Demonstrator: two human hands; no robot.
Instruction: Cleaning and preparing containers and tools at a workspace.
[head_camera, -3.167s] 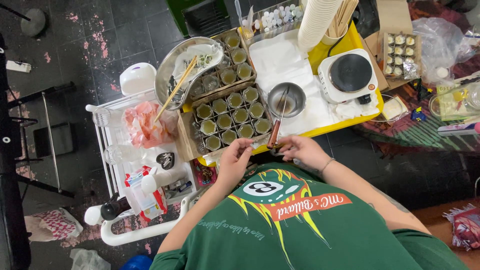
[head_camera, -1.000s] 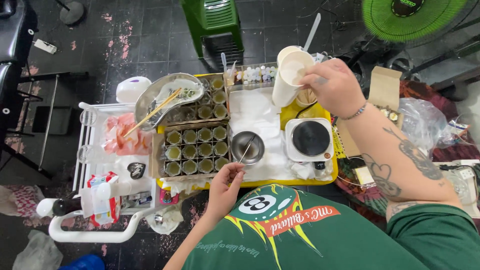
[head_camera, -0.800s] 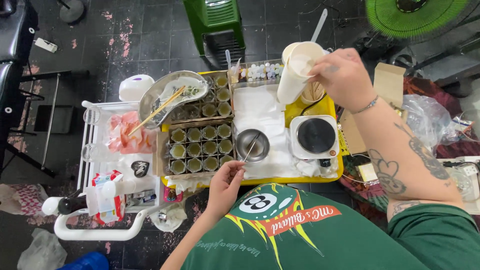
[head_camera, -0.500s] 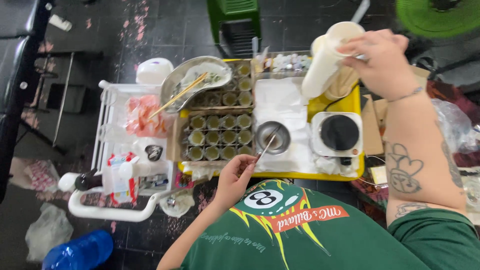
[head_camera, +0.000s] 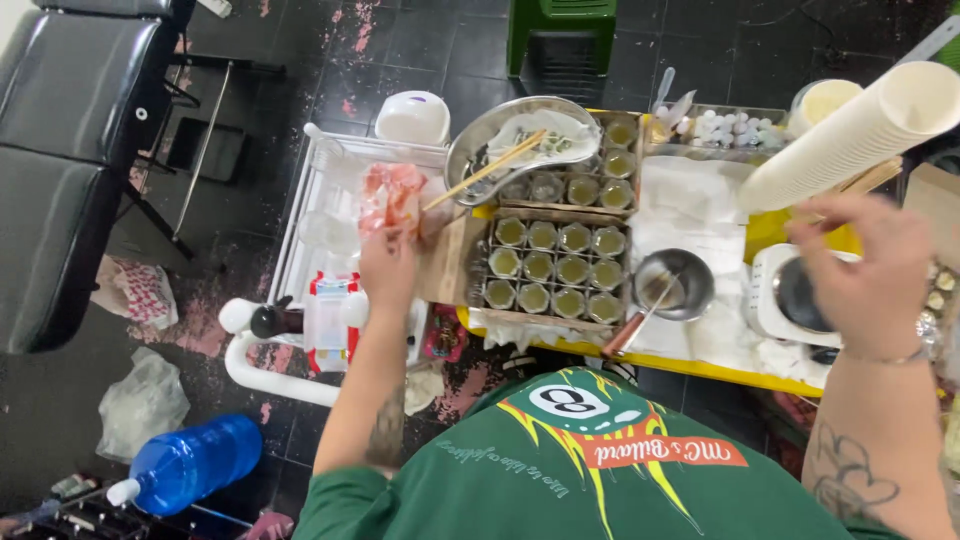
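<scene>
Dark tiled floor, yellow tray (head_camera: 700, 358) on cart. Left hand (head_camera: 388, 265) closes on pink plastic bag (head_camera: 392, 196) left of filled cups (head_camera: 555, 265). Right hand (head_camera: 862, 270) blurred beneath cup stack (head_camera: 850, 140), grip unclear. Pot (head_camera: 673, 284) untended; stack cups unfilled.

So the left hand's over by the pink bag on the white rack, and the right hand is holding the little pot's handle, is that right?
Not quite. In the head view the right hand is up by the cup stack, clear of the pot. The left hand is at the pink bag on the white rack.
</scene>
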